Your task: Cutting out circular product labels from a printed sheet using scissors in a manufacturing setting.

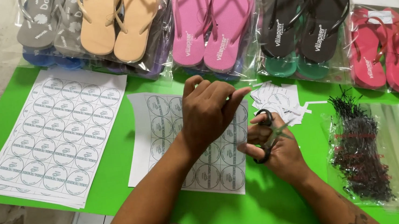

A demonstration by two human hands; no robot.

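my left hand [210,112] comes in from lower left, forearm angled up over the table, back of hand to the camera, fingers curled down and pinched together over the sheet of round labels [159,130]. looks like it grips the sheet edge or a cut piece, but the fingertips are hidden, so i can't tell exactly what. my right hand [273,142] sits just beside it, to the right and slightly lower, wrist bent in, fingers closed through the loops of a pair of black-handled scissors [268,135]. blades point toward the left hand; i can't tell whether they stand apart or closed.

the sheet lies flat under my left hand: thin white paper, printed circles in a grid, right part cut away. just beyond my right hand is a loose pile of small cut white squares [277,101]. far left of my left hand, a stack of whole label sheets [51,138], same circle grid. right of my right hand, a clear plastic bag of thin black tag pins [360,154]. beyond both hands, a row of flip-flops in glossy clear bags: tan [117,17], pink [213,16], black [304,8], red [386,52]. table [114,187] is smooth, bright green.
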